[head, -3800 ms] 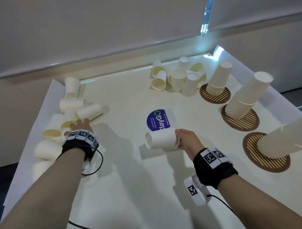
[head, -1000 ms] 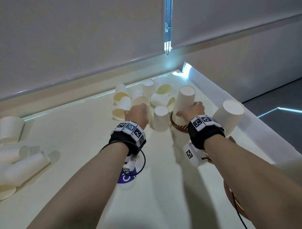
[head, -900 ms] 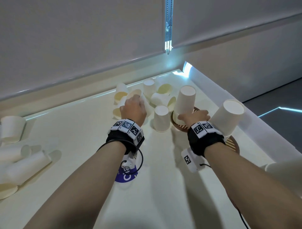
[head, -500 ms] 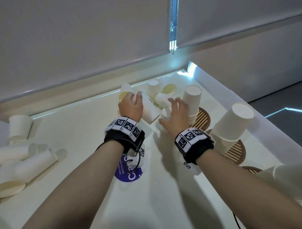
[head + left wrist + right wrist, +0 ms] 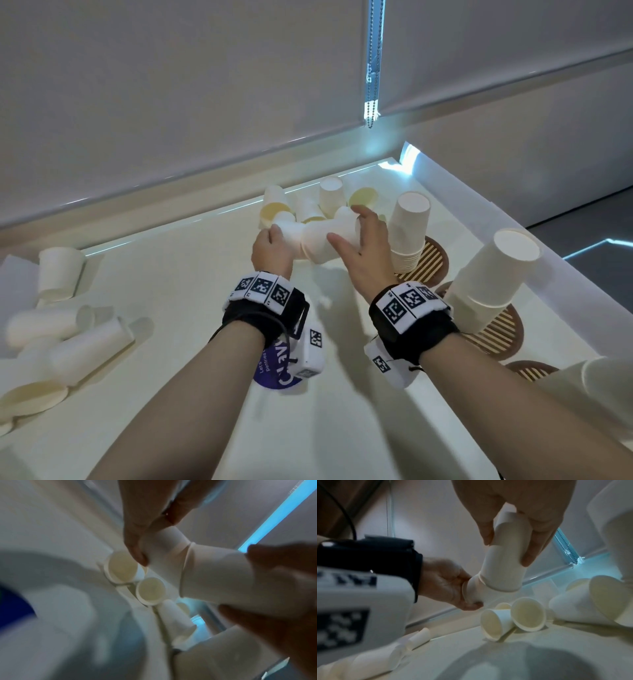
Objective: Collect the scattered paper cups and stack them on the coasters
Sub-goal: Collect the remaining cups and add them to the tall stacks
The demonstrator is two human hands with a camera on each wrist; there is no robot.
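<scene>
Both hands (image 5: 272,250) (image 5: 366,251) nest smooth, tapered paper cups (image 5: 325,240) above table.

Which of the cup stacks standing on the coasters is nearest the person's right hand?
The far stack, on the farthest coaster. It stands just right of the right hand; the other stacks sit nearer the camera.
</scene>
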